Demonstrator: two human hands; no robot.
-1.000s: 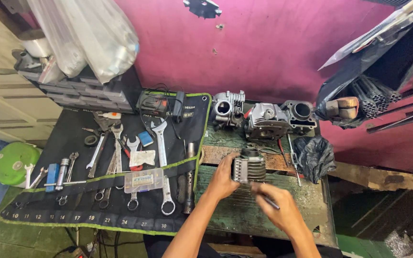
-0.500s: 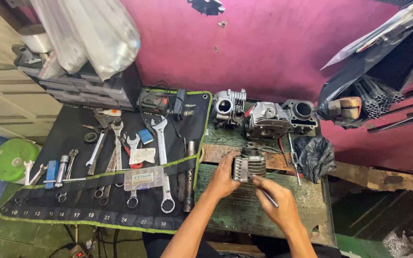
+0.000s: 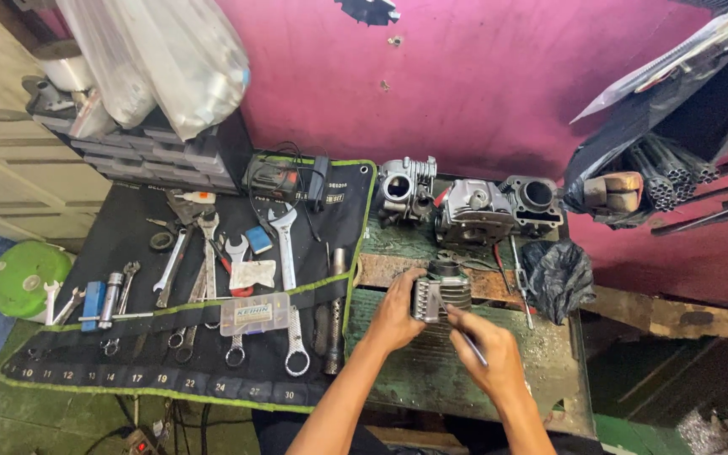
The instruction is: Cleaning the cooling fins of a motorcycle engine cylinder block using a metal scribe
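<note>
Both forearms are showing bare to the elbows, with no sleeves, gloves, watch or rings appearing on the left hand [image 3: 395,318] or right hand [image 3: 490,364].

worn green bench [image 3: 431,379], tool roll [image 3: 187,337], engine parts [image 3: 473,206]

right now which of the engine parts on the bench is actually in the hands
The small finned cylinder at the bench's front: the left hand grips its side and the right hand works at it with a thin tool. The three other engine parts sit untouched by the wall.
</note>
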